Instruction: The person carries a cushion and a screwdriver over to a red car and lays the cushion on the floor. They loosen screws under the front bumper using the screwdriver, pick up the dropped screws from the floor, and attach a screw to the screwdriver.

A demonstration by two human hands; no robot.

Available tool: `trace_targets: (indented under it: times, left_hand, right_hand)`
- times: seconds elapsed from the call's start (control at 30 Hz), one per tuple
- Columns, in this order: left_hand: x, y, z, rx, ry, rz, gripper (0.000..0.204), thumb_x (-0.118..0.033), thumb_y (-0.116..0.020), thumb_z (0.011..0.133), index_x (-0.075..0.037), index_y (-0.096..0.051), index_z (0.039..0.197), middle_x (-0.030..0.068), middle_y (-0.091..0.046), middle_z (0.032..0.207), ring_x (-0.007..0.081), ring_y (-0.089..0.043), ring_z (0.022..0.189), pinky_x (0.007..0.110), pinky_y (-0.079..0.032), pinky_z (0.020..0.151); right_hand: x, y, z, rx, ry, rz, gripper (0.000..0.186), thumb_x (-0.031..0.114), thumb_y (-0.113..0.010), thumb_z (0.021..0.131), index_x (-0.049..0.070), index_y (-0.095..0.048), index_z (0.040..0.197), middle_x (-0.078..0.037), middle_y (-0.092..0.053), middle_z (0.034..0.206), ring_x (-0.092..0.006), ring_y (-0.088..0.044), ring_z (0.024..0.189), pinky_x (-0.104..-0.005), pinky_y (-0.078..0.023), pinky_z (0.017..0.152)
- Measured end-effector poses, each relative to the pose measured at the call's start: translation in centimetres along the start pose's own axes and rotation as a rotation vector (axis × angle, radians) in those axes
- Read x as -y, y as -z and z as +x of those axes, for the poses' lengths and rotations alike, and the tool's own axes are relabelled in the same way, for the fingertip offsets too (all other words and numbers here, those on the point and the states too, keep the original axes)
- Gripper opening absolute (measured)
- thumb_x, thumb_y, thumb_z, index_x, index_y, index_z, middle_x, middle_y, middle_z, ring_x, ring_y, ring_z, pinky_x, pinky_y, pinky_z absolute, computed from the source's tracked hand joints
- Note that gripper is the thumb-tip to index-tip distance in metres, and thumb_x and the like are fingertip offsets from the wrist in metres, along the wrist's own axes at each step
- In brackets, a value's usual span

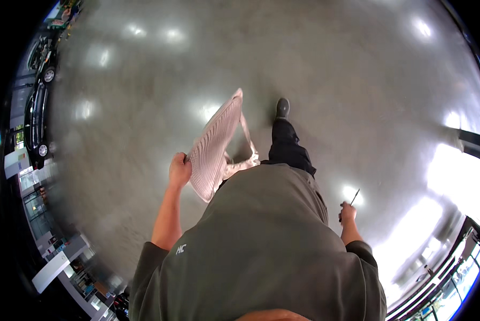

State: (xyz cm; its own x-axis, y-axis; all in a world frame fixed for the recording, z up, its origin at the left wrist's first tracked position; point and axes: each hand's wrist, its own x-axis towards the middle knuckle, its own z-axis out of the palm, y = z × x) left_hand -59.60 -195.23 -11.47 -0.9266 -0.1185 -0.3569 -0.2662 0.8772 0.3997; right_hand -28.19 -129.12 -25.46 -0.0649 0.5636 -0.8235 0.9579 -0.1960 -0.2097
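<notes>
Clearly ribbed and pale pink, the fabric mat (214, 147) hangs from the left hand (179, 170), fingers pinching its edge.

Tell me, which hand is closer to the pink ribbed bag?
Left. The left hand grips the edge of the pink ribbed bag. The right hand is off on the other side of the body, holding a thin dark stick.

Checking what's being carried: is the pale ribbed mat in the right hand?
No, the left hand grips the pale ribbed mat, while the right hand holds a thin dark stick.
</notes>
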Motion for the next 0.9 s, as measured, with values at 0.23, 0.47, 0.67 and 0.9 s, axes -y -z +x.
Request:
trace_targets:
  times: [0.23, 0.47, 0.67, 0.9]
  left_hand:
    - [-18.8, 10.9, 14.8, -0.185, -0.163, -0.025, 0.017, 0.001, -0.056, 0.081, 0.002, -0.061, 0.097, 0.0205, -0.061, 0.095, 0.038, -0.061, 0.093, 0.044, -0.048, 0.083]
    - [-34.6, 19.9, 18.1, -0.372, -0.461, -0.089, 0.026, 0.015, -0.055, 0.078, 0.0, -0.062, 0.098, 0.01, -0.057, 0.097, 0.0236, -0.058, 0.09, 0.031, -0.047, 0.081]
    - [-52.2, 25.6, 39.8, -0.368, -0.763, -0.084, 0.035, 0.02, -0.056, 0.076, -0.002, -0.069, 0.099, 0.0049, -0.058, 0.101, 0.0185, -0.058, 0.092, 0.027, -0.047, 0.083]
    - [-68.4, 23.6, 56.2, -0.199, -0.862, -0.121, 0.038, 0.02, -0.056, 0.073, -0.003, -0.073, 0.098, 0.0054, -0.06, 0.102, 0.019, -0.06, 0.092, 0.026, -0.048, 0.081]
  right_hand:
    - [44.2, -8.4, 8.9, 0.07, 0.53, -0.354, 0.024, 0.028, -0.062, 0.089, 0.004, -0.068, 0.088, -0.01, -0.066, 0.072, -0.0213, -0.064, 0.064, -0.0404, -0.049, 0.059]
    - [70.7, -7.6, -2.5, 0.232, 0.915, 0.139, 0.029, 0.03, -0.065, 0.094, 0.002, -0.073, 0.099, -0.004, -0.065, 0.074, -0.0146, -0.059, 0.066, -0.035, -0.046, 0.059]
    - [89.0, -10.6, -1.1, 0.62, 0.449, -0.233, 0.023, 0.019, -0.069, 0.095, -0.001, -0.072, 0.107, -0.011, -0.075, 0.097, -0.0218, -0.071, 0.082, -0.0357, -0.057, 0.07]
    - [89.4, -15.2, 10.3, 0.99, -0.16, 0.096, 0.043, 0.031, -0.069, 0.096, -0.002, -0.065, 0.123, -0.016, -0.071, 0.115, -0.029, -0.069, 0.095, -0.043, -0.057, 0.08]
